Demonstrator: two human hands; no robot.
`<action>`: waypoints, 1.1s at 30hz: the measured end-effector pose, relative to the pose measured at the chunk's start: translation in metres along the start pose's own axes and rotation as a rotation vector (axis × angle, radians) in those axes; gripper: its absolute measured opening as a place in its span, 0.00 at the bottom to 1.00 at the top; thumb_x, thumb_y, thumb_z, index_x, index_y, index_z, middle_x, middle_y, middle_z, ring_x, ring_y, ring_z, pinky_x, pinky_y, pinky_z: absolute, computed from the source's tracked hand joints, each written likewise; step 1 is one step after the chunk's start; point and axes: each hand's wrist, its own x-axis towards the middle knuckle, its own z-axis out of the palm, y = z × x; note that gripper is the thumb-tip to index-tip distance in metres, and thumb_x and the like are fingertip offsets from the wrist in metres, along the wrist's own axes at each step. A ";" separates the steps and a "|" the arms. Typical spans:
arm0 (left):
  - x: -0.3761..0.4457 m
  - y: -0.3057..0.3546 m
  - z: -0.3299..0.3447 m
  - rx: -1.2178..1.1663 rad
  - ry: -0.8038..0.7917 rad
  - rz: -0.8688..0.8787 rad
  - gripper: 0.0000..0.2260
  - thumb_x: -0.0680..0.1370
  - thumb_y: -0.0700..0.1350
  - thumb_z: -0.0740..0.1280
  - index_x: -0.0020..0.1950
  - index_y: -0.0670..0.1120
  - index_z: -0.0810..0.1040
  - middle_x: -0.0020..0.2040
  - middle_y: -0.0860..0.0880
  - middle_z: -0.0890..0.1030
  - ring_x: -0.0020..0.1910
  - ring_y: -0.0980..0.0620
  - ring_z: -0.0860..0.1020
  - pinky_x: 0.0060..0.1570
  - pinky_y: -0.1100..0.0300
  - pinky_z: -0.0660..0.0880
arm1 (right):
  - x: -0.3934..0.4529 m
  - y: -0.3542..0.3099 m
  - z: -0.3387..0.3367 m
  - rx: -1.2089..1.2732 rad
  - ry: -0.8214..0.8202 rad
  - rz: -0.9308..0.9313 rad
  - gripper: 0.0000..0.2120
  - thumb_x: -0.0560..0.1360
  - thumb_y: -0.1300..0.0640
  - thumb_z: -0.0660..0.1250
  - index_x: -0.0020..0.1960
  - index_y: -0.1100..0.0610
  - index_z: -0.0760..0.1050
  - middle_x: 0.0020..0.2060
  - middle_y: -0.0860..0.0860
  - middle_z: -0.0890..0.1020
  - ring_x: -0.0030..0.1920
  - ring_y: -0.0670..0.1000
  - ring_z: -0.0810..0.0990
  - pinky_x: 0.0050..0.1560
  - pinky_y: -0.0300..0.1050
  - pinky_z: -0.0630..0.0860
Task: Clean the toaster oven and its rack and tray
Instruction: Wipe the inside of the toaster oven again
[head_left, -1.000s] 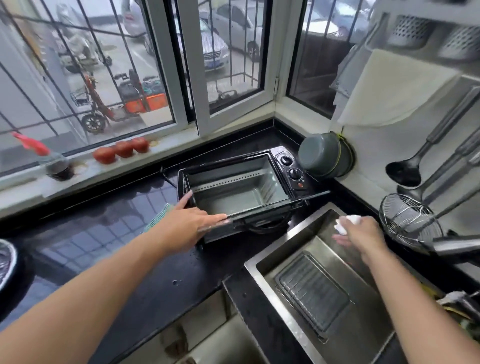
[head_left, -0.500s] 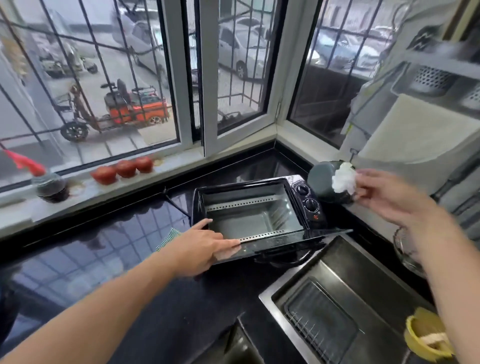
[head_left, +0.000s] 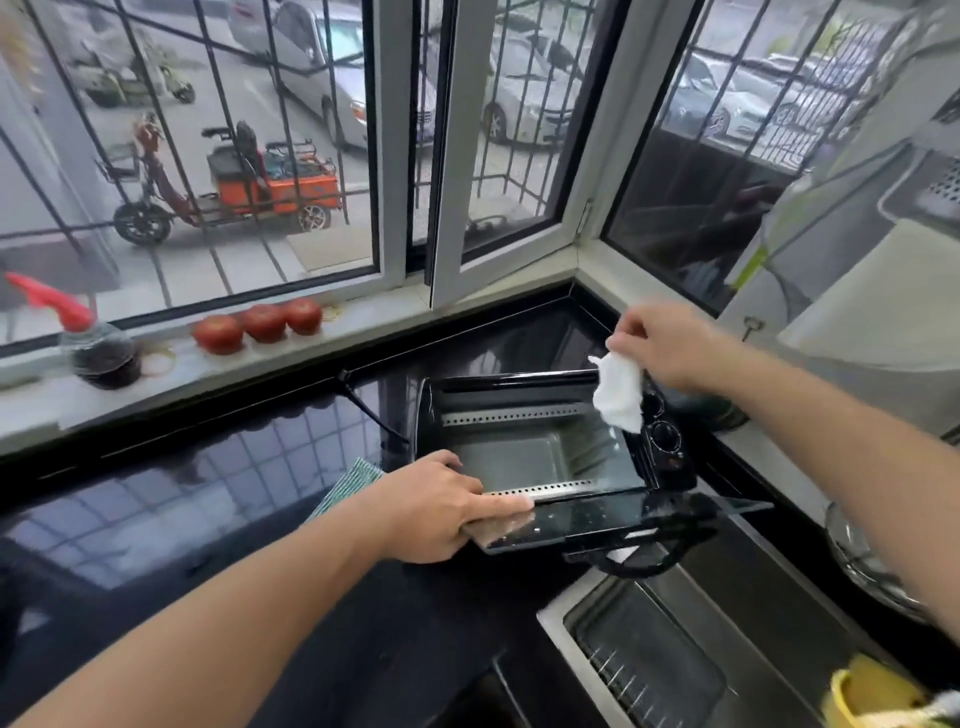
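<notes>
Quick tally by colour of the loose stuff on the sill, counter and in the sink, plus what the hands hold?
Red: 3 tomatoes on the sill
Red-capped: 1 dark bottle on the sill
White: 1 wipe, pinched by the right hand
Green: 1 cloth, beside the left hand
Black: 1 toaster oven
Metal: 1 rack in the sink
Yellow: 1 bowl
Total: 9

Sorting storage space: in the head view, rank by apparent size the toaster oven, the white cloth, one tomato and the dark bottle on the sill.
1. toaster oven
2. dark bottle
3. white cloth
4. tomato
Bottle and cloth look close; the cloth hangs nearer the camera, so that order is unsure.
</notes>
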 end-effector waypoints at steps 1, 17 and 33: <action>0.001 -0.003 0.001 -0.020 0.005 -0.001 0.33 0.81 0.45 0.59 0.83 0.63 0.50 0.43 0.58 0.71 0.42 0.58 0.67 0.71 0.56 0.62 | 0.004 -0.004 0.012 -0.035 -0.035 -0.032 0.09 0.80 0.48 0.62 0.45 0.50 0.74 0.39 0.50 0.81 0.40 0.51 0.79 0.42 0.50 0.77; -0.008 0.022 0.003 0.032 -0.068 -0.129 0.29 0.80 0.48 0.45 0.82 0.59 0.58 0.50 0.51 0.80 0.49 0.49 0.78 0.75 0.50 0.59 | 0.029 -0.009 0.174 -0.584 -0.794 -0.355 0.06 0.74 0.65 0.61 0.46 0.59 0.76 0.44 0.59 0.81 0.44 0.60 0.80 0.40 0.45 0.74; -0.005 0.022 0.000 -0.109 -0.056 -0.211 0.26 0.82 0.53 0.46 0.81 0.61 0.62 0.47 0.53 0.76 0.48 0.50 0.76 0.76 0.54 0.53 | 0.087 0.012 0.267 -0.513 -0.624 0.082 0.26 0.82 0.53 0.50 0.76 0.64 0.60 0.73 0.64 0.64 0.73 0.64 0.63 0.73 0.56 0.60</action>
